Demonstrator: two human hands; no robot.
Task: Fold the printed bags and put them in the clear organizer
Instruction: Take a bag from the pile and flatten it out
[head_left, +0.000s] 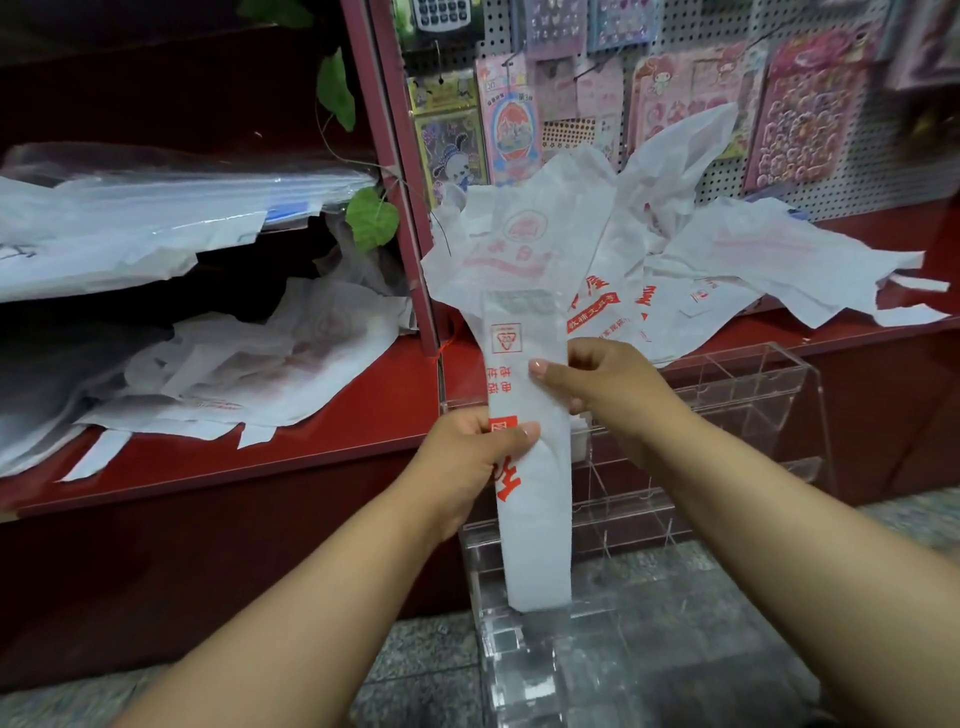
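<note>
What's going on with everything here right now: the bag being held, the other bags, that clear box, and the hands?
Held bag: folded lengthwise into a narrow strip, top still spread out.
Left hand: pinches the strip's left edge.
Right hand: grips the strip's right edge.
Loose bags: unfolded, crumpled in a pile on the red shelf.
Organizer: upright; the strip hangs in front of it.

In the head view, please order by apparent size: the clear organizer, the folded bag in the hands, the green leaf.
1. clear organizer
2. folded bag, held by the left hand and right hand, nearer the camera
3. green leaf, clearly smallest
</note>
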